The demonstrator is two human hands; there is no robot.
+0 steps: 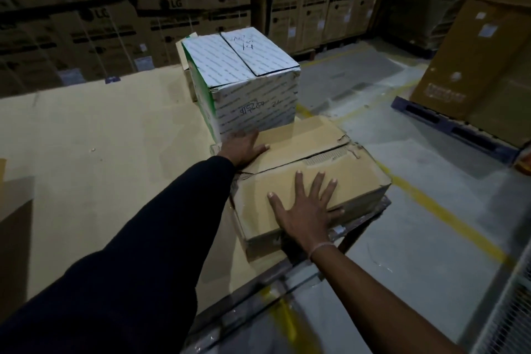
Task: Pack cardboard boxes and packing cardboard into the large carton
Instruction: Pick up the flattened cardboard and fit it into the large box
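Setting: dim warehouse, seen from a camera on a person's head, looking down at both hands.
Brown box (pixel 310 181): low, flat, plain corrugated cardboard, its two top flaps closed but unsealed, with a ragged tear where they meet at the far right corner. It lies on a broad tan cardboard sheet (pixel 100 138), close to that sheet's right edge.
Left hand (pixel 244 149): fingers straight, palm flat on the far flap near its left end; the arm wears a dark sleeve (pixel 129 253).
Right hand (pixel 304 207): fingers spread wide, palm flat on the near flap, thumb hanging over the front edge; a thin band circles the wrist.
Likely reason for the hold: both palms seem to be pressing the flaps shut, or steadying the box before moving it.
White box (pixel 244 80): taller, cube-like, smooth printed white surface with a green side, handwriting on top and front. It stands just behind the brown box, touching or nearly so.
Large carton: I cannot tell which it is; the tan sheet may be part of it.
Surroundings: grey concrete floor (pixel 402 238) with yellow lines, a blue pallet (pixel 448 126) at right, stacked brown cartons (pixel 115 23) behind.
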